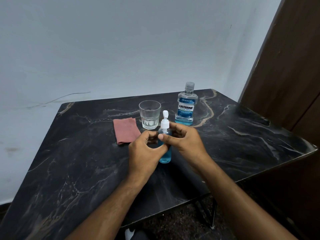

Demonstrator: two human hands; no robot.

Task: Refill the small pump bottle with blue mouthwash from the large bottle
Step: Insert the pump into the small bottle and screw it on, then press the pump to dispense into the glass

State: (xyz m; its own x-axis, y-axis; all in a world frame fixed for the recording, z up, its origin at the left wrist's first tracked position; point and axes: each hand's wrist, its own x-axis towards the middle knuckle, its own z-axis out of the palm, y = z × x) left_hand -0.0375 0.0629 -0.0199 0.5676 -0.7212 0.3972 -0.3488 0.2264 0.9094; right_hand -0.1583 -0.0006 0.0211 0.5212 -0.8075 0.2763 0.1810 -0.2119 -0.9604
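- We see both hands, left hand (144, 149) and right hand (186, 139), grasping the small pump bottle (164, 144) upright on the bench (69, 161).
- Beyond the right hand stands the capped large bottle (186, 105).

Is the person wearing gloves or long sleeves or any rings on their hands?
No gloves, and no sleeves in view: both forearms are bare up to the bottom edge of the picture. The left hand and the right hand show no rings, watch or bracelets on the sides that face the camera. The nails are short and plain, with no polish that I can see.
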